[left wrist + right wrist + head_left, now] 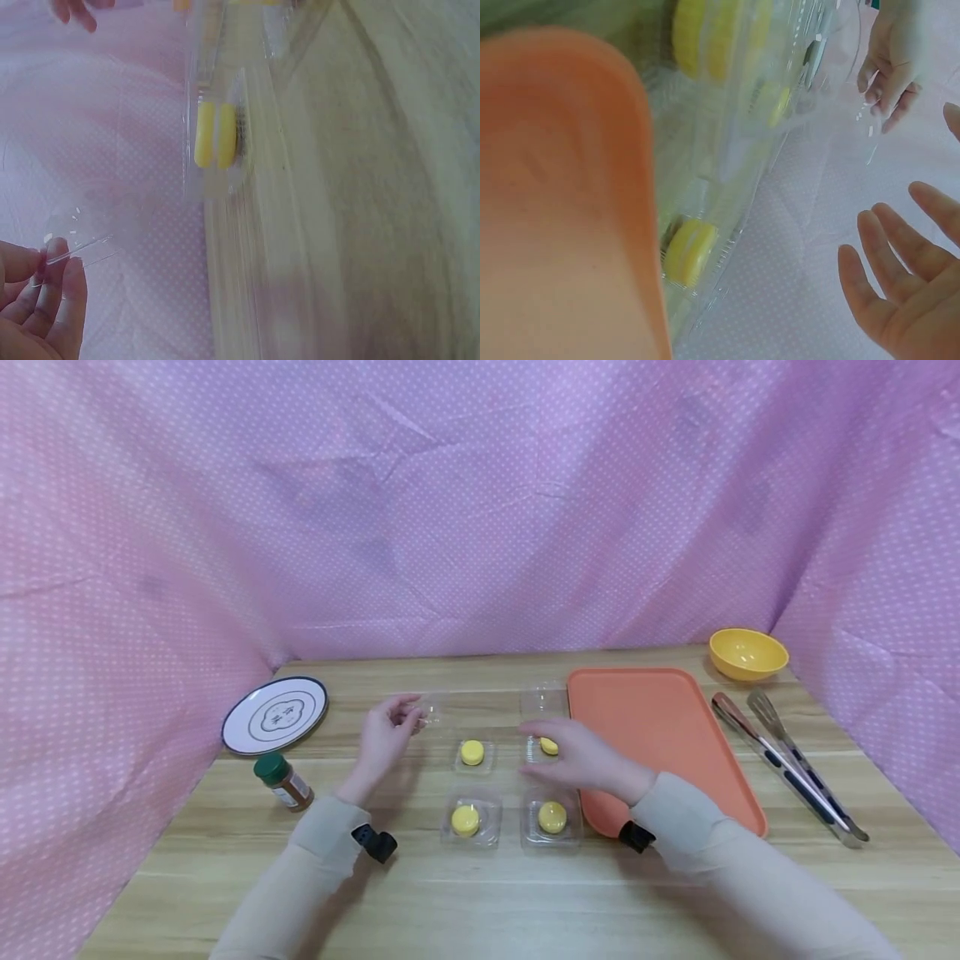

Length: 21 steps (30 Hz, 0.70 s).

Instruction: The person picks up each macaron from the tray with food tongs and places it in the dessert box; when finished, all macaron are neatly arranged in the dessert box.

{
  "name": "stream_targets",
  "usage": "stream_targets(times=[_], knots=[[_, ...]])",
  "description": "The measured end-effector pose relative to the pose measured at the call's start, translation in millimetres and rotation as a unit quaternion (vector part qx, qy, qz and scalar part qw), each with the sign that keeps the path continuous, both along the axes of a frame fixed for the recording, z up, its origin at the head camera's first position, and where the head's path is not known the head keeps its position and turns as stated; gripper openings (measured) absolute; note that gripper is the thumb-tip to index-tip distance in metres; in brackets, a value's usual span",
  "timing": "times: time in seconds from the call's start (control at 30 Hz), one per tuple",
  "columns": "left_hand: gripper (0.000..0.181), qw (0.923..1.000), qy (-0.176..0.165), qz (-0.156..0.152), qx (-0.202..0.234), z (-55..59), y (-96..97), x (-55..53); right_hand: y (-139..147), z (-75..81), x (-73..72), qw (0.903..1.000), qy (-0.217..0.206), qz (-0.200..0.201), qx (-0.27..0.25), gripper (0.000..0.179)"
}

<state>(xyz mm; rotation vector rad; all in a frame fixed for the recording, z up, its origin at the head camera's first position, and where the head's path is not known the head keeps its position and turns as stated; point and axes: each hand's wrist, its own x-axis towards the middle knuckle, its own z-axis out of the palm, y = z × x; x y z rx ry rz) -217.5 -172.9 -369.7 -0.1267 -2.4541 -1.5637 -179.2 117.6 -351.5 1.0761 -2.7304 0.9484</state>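
Observation:
Several yellow macarons sit in small clear plastic boxes on the wooden table: a back left macaron [472, 752], a front left macaron [465, 820] and a front right macaron [552, 817]. My left hand [385, 731] pinches the edge of a clear plastic lid [82, 229] between thumb and fingers, behind the back left box. Fingers spread and holding nothing, my right hand [581, 760] hovers by the back right box and partly hides its macaron [549, 746]. That box's clear lid [543, 698] stands raised behind it.
An orange tray [645, 718] lies right of the boxes, under my right forearm. Beyond it are metal tongs [795, 768] and a yellow bowl [748, 654]. To the left stand a white plate [247, 714] with a dark rim and a green-capped spice jar [283, 781].

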Motion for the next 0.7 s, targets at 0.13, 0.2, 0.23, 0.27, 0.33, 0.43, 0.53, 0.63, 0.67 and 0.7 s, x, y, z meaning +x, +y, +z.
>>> stream_targets(times=[0.13, 0.2, 0.23, 0.27, 0.33, 0.43, 0.53, 0.63, 0.67, 0.7], knots=[[0.028, 0.9997, -0.002, -0.015, 0.017, 1.4, 4.2, 3.0, -5.6, 1.9, -7.7, 0.9998, 0.006, 0.001, 0.019, 0.055], [0.03, 0.999, -0.011, -0.026, 0.036, 2.6, 7.1, 3.7, -8.0, 2.4, -11.1, 0.9995, 0.005, 0.003, 0.031, 0.057], [0.031, 0.9982, -0.017, -0.031, 0.048, 3.6, 8.7, 4.2, -9.1, 2.4, -12.6, 0.9993, 0.002, 0.003, 0.036, 0.059], [0.032, 0.9971, -0.027, -0.037, 0.06, 4.6, 10.5, 4.7, -10.2, 2.2, -14.2, 0.9991, 0.002, 0.003, 0.042, 0.06], [0.035, 0.9944, -0.049, -0.049, 0.08, 6.5, 13.8, 5.7, -12.2, 1.4, -17.2, 0.9987, 0.003, 0.004, 0.051, 0.063], [0.038, 0.99, -0.08, -0.067, 0.095, 9.1, 18.2, 7.5, -15.1, -0.2, -21.1, 0.9983, 0.013, 0.007, 0.057, 0.068], [0.041, 0.9864, -0.101, -0.087, 0.097, 10.7, 22.1, 9.2, -18.0, -1.1, -23.6, 0.9979, 0.031, 0.014, 0.055, 0.073], [0.042, 0.9821, -0.119, -0.108, 0.099, 11.6, 26.0, 10.2, -21.4, -0.7, -24.5, 0.9973, 0.047, 0.021, 0.051, 0.078], [0.042, 0.9803, -0.125, -0.117, 0.098, 11.8, 27.1, 10.3, -22.6, -0.7, -24.6, 0.9969, 0.055, 0.024, 0.052, 0.08], [0.043, 0.9782, -0.133, -0.124, 0.101, 12.0, 28.2, 10.4, -23.6, -0.7, -24.6, 0.9965, 0.06, 0.026, 0.053, 0.081]])
